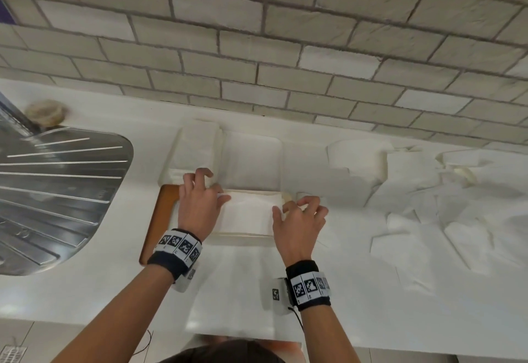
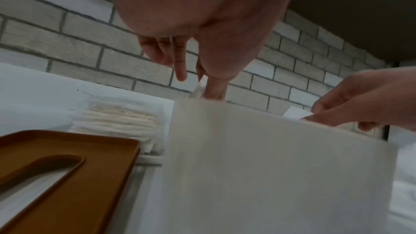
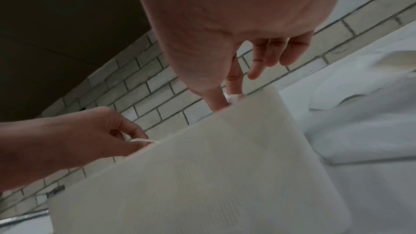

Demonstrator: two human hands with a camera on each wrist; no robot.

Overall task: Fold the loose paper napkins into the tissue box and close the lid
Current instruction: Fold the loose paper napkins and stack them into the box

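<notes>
A white paper napkin (image 1: 243, 277) hangs between my two hands, each pinching one of its far corners. My left hand (image 1: 221, 194) pinches the left corner between thumb and forefinger, as the left wrist view shows at the left hand (image 2: 202, 92). My right hand (image 1: 281, 208) pinches the right corner, seen close in the right hand (image 3: 229, 100). The napkin (image 2: 270, 166) is held over the pale tissue box (image 1: 248, 191), which it mostly hides. The brown slotted lid (image 1: 160, 219) lies beside the box, under my left wrist, and shows as the lid (image 2: 67, 175).
Folded napkin stacks (image 1: 251, 159) sit behind the box against the brick wall. Several loose napkins (image 1: 457, 219) lie strewn over the white counter to the right. A steel sink drainboard (image 1: 57, 191) is at the left, with a tape roll (image 1: 45, 112) behind it.
</notes>
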